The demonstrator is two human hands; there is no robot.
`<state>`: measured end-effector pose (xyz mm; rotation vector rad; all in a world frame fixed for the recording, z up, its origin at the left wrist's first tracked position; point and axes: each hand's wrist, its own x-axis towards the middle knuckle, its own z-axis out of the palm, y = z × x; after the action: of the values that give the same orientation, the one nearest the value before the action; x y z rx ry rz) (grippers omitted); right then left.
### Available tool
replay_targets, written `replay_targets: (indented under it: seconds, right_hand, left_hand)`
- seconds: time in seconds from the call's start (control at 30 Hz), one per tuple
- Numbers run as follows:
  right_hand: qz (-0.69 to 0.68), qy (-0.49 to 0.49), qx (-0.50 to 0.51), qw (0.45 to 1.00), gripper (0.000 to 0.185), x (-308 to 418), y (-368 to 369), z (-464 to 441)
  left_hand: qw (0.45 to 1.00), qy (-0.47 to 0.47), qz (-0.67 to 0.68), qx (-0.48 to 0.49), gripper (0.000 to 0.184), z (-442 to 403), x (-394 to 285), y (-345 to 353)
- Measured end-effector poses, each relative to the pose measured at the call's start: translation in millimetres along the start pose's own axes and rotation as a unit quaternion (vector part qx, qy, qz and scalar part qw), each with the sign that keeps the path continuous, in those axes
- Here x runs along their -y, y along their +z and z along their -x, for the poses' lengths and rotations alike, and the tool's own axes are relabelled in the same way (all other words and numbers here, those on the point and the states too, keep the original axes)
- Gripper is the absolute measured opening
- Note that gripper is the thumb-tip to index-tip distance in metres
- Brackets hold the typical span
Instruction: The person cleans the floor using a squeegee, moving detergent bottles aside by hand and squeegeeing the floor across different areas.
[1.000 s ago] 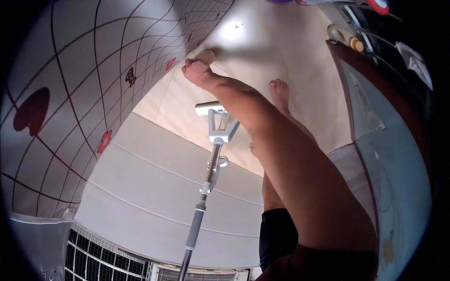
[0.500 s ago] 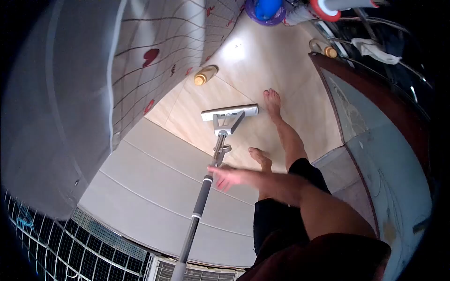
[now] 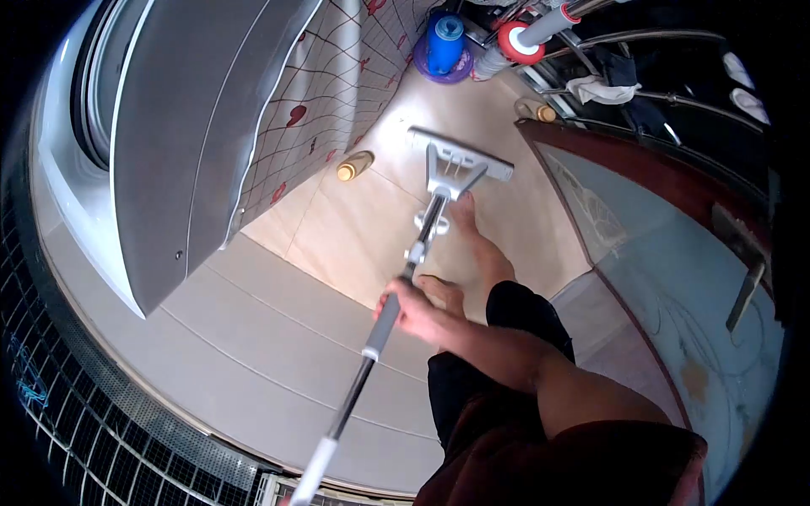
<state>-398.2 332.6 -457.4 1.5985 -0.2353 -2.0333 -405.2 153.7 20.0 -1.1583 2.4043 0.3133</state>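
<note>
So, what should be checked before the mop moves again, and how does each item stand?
1. Right grip around the mop handle: ok.
2. Mop head apart from the gold-capped bottle beside the patterned sheet: ok.
3. Floor between mop head and purple basin: ok, bare.
4. Forward foot well clear: not ok, toes look close to the mop.
5. Mop head pressed flat: cannot tell.

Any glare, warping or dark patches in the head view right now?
Head view: glare whitens the pale beige tiled floor near the flat grey mop head; wide-angle warping seems to bow the white-lined black grid at lower left; the dark metal rack, upper right, sinks into shadow.
</note>
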Motion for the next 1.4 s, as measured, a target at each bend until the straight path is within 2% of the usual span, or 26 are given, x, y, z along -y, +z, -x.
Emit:
replay_targets:
  seconds: [0.13, 0.2, 0.3, 0.37, 0.4, 0.43, 0.47, 0.53, 0.63, 0.67, 0.73, 0.77, 0.8, 0.83, 0.87, 0.9, 0.97, 1.03, 1.07, 1.13, 1.17, 1.23, 1.3, 1.33, 1.37, 1.4]
  right_hand:
    - [0.003, -0.095, 0.004, 0.995, 0.019, 60, 24, -61]
    - [0.015, -0.149, -0.021, 0.989, 0.020, 80, 45, -75]
    - [0.020, -0.194, -0.010, 0.981, 0.020, 81, 42, -111]
    - [0.105, -0.246, -0.052, 0.962, 0.019, 73, 32, -126]
    - [0.103, -0.248, -0.056, 0.962, 0.019, 65, 20, -131]
    - [0.145, -0.249, -0.038, 0.957, 0.019, 46, 3, -137]
    - [0.187, -0.255, -0.019, 0.949, 0.019, 30, -8, -138]
    - [0.165, -0.180, -0.062, 0.968, 0.023, -33, -8, -115]
    - [0.160, -0.110, -0.103, 0.976, 0.024, -72, -15, -106]
    - [0.171, -0.099, -0.116, 0.973, 0.025, -72, -14, -99]
    - [0.158, -0.147, -0.131, 0.968, 0.021, -56, -19, -100]
    - [0.202, -0.174, -0.111, 0.957, 0.018, -36, -33, -116]
    - [0.230, -0.193, -0.115, 0.947, 0.018, -12, -37, -115]
    - [0.231, -0.268, -0.130, 0.927, 0.018, 8, -30, -93]
    - [0.260, -0.276, -0.150, 0.913, 0.018, 28, -40, -102]
    - [0.284, -0.261, -0.175, 0.906, 0.018, 38, -53, -104]
    - [0.322, -0.226, -0.137, 0.909, 0.018, 20, -94, -103]
    - [0.342, -0.194, -0.140, 0.909, 0.018, -18, -125, -94]
    - [0.355, -0.196, -0.142, 0.903, 0.017, -39, -134, -81]
    - [0.318, -0.113, -0.214, 0.917, 0.017, -68, -133, -52]
    - [0.316, -0.112, -0.213, 0.918, 0.017, -70, -133, -42]
    - [0.369, -0.209, -0.188, 0.886, 0.018, -55, -141, -42]
    - [0.441, -0.224, -0.166, 0.853, 0.023, -17, -164, -74]
    - [0.419, -0.292, -0.200, 0.836, 0.030, 7, -146, -59]
    - [0.410, -0.349, -0.187, 0.822, 0.023, 50, -146, -72]
    - [0.402, -0.405, -0.172, 0.803, 0.024, 91, -147, -85]
  left_hand:
    - [0.972, 0.218, 0.060, 0.064, 0.030, -77, 40, 82]
    - [0.958, 0.265, 0.074, 0.077, 0.031, -102, 52, 113]
    - [0.975, 0.151, 0.154, 0.061, 0.038, -128, 63, 159]
    - [0.977, 0.168, 0.112, 0.064, 0.040, -139, 98, 168]
    - [0.978, 0.168, 0.100, 0.072, 0.040, -135, 111, 171]
    - [0.987, 0.127, 0.057, 0.076, 0.039, -121, 115, 162]
    - [0.986, 0.136, 0.030, 0.091, 0.035, -114, 126, 149]
    - [0.973, 0.176, 0.113, 0.098, 0.035, -91, 163, 106]
    - [0.990, 0.113, 0.079, -0.008, 0.024, -51, 127, 89]
    - [0.990, 0.116, 0.082, -0.006, 0.024, -55, 160, 89]
    - [0.971, 0.115, 0.207, 0.025, 0.029, -72, 256, 109]
    - [0.972, 0.130, 0.186, 0.054, 0.029, -68, 252, 136]
    - [0.977, 0.116, 0.161, 0.083, 0.028, -54, 235, 163]
    - [0.979, 0.104, 0.134, 0.112, 0.028, -39, 219, 191]
    - [0.981, 0.087, 0.103, 0.137, 0.027, -25, 219, 207]
    - [0.982, 0.070, 0.070, 0.164, 0.026, -10, 219, 224]
    - [0.979, 0.073, 0.036, 0.190, 0.026, 12, 233, 229]
    - [0.983, 0.010, 0.009, 0.183, 0.023, 38, 235, 203]
    - [0.976, -0.048, 0.007, 0.211, 0.028, 45, 262, 188]
    - [0.984, 0.018, -0.015, 0.176, 0.029, 61, 253, 170]
    - [0.967, -0.085, 0.028, 0.237, 0.029, 45, 339, 181]
    - [0.894, -0.301, 0.076, 0.322, 0.030, 14, 498, 202]
    - [0.974, 0.015, 0.000, 0.228, 0.018, 64, 326, 227]
    - [0.969, 0.051, -0.022, 0.242, 0.018, 62, 309, 248]
    - [0.960, 0.031, -0.016, 0.279, 0.020, 60, 258, 266]
    - [0.954, 0.052, 0.050, 0.292, 0.022, 61, 223, 289]
